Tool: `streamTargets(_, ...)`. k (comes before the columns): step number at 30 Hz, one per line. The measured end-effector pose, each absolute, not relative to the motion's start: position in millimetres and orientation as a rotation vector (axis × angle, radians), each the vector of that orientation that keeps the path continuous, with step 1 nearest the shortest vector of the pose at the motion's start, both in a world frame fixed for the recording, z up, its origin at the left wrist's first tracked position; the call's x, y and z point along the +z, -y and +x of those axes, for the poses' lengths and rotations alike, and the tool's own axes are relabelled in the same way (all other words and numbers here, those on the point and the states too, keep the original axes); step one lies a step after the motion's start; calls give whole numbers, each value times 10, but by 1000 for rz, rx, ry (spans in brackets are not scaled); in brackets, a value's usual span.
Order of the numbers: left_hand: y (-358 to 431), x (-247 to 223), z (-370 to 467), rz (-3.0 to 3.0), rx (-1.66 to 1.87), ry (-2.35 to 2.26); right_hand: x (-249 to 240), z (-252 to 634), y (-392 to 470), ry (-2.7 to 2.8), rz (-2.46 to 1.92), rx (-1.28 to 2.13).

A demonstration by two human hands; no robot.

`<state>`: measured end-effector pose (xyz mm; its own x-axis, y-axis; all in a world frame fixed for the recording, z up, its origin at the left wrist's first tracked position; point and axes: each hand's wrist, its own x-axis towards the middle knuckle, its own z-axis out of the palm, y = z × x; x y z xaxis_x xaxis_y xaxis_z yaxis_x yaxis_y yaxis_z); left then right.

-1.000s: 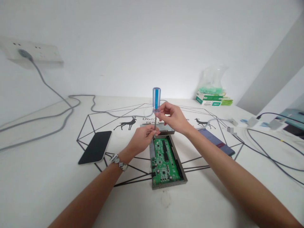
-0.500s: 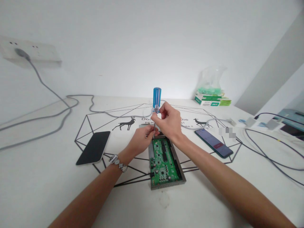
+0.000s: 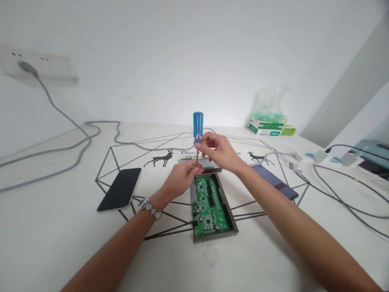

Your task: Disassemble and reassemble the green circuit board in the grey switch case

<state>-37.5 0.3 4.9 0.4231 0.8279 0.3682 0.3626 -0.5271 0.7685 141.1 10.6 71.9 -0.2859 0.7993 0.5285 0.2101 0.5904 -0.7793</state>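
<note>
A screwdriver with a blue handle (image 3: 198, 123) stands upright over the far left corner of a metal case. Inside the case lies a green circuit board (image 3: 211, 207). My right hand (image 3: 219, 151) is closed, its fingertips pinching the screwdriver at the base of the handle. My left hand (image 3: 181, 176) is closed round the lower shaft, just above the case corner. The screwdriver's tip is hidden by the left fingers. Behind the case lies a flat metal piece (image 3: 209, 165), partly covered by my hands.
A dark phone (image 3: 120, 190) lies to the left. Another phone (image 3: 275, 182) lies to the right, partly behind my right forearm. Grey cables run across the back left; a power strip (image 3: 330, 157) and green-white boxes (image 3: 266, 126) stand at the right.
The screwdriver handle has shifted slightly left and stands straighter. My right hand has moved a little right and extended its fingers, uncovering more of the metal piece. My left hand is nearly unmoved.
</note>
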Motion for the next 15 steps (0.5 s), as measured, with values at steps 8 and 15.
streamTargets(8,-7,55,-374,2116,1014,-988,634,1336,-85,1743,-812,460)
streamTargets(15,-13,59,-358,2117,1031,-984,596,1258,-27,1669,-940,456)
